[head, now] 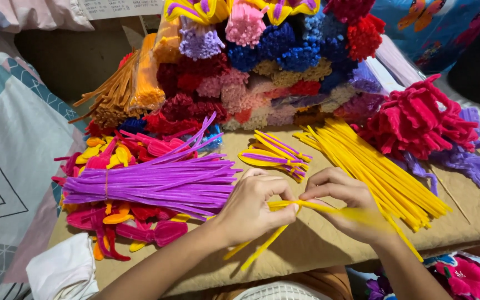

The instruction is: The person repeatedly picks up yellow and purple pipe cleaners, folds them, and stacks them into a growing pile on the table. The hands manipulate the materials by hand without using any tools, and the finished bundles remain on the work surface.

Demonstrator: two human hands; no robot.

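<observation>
Both forearms rise from the lower edge of view onto the brown cardboard sheet (329,244), whose near edge runs just under the wrists. Beyond the fingers stands the biggest mass, a wall of stacked pipe-cleaner bundles (273,72) in many colours, closing off the far side. Left of the fingers lies the purple bundle (151,180), its tips almost touching the left hand (251,208); right of them the loose yellow stems (379,172) fan out toward the sheet's right edge. Bare cardboard stays open only directly below the hands (a narrow strip) and just beyond the knuckles, before the small yellow-and-purple petal shapes (276,155). The left hand's thumb and fingers are pinched on a few yellow pipe cleaners (268,236), and the right hand (343,203) pinches the same strands close beside it, fingertips nearly meeting.
</observation>
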